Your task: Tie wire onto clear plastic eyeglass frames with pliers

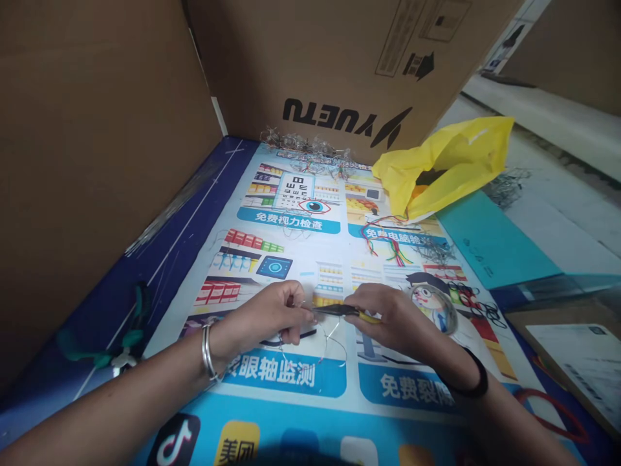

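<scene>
My left hand (272, 317), with silver bangles at the wrist, is closed in a pinch on a thin piece of wire (330, 336) that loops down onto the printed poster. My right hand (388, 317), with a black band at the wrist, grips small pliers (347, 311) with yellow handles. The dark plier tips point left and meet the wire at my left fingertips. Both hands hover just above the poster (291, 213), close together near its middle.
A yellow plastic bag (446, 168) lies at the back right. Coloured wire strands (388, 243) and a pile of bent wires (310, 145) lie beyond the hands. Cardboard walls (97, 129) stand left and behind. A green-handled tool (121, 343) lies at the left.
</scene>
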Action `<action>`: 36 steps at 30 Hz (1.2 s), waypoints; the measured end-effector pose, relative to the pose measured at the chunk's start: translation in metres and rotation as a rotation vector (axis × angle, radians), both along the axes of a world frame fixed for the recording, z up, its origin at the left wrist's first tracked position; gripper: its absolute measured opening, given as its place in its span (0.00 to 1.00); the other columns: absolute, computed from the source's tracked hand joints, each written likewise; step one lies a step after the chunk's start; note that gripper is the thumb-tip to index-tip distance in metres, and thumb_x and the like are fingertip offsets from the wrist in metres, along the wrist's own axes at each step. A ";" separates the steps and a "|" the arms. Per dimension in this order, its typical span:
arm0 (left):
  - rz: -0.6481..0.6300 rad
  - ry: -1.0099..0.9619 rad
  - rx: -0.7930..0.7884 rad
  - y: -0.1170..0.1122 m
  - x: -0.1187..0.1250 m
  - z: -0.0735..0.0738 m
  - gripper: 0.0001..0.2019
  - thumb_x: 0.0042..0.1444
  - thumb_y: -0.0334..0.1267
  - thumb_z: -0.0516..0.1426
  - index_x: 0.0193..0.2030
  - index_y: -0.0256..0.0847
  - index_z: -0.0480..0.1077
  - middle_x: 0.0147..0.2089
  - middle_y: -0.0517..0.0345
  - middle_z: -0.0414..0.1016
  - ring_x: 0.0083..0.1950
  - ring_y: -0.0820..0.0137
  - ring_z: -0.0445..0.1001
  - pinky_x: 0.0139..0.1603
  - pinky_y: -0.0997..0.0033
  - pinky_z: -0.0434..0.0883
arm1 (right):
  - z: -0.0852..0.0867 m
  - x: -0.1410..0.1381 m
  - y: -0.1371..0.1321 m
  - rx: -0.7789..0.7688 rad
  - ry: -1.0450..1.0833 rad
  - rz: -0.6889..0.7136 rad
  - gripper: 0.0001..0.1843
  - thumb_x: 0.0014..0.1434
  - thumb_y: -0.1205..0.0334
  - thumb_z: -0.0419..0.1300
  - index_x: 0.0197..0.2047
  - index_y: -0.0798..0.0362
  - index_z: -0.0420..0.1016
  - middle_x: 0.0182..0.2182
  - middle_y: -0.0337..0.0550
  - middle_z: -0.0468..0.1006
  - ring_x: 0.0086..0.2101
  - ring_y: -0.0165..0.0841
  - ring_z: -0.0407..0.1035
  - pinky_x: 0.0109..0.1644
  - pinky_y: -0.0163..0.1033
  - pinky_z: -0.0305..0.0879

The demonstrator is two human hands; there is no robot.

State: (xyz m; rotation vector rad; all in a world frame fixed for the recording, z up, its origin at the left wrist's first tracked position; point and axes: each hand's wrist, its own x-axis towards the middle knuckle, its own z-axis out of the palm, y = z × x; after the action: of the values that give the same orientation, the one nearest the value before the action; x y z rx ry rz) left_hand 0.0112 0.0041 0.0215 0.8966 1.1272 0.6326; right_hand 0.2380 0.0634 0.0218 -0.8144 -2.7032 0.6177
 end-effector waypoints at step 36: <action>0.065 0.123 0.120 -0.002 0.003 -0.004 0.05 0.55 0.36 0.54 0.33 0.42 0.59 0.13 0.72 0.59 0.13 0.80 0.56 0.15 0.79 0.49 | 0.005 -0.003 -0.009 0.148 -0.191 -0.053 0.08 0.56 0.61 0.57 0.39 0.53 0.73 0.32 0.45 0.73 0.36 0.36 0.65 0.40 0.41 0.57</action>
State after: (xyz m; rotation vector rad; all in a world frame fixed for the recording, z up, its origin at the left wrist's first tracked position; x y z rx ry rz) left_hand 0.0144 0.0016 0.0178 1.0155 1.2432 0.7116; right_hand 0.2345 0.0540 0.0270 -0.9458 -2.8446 0.3391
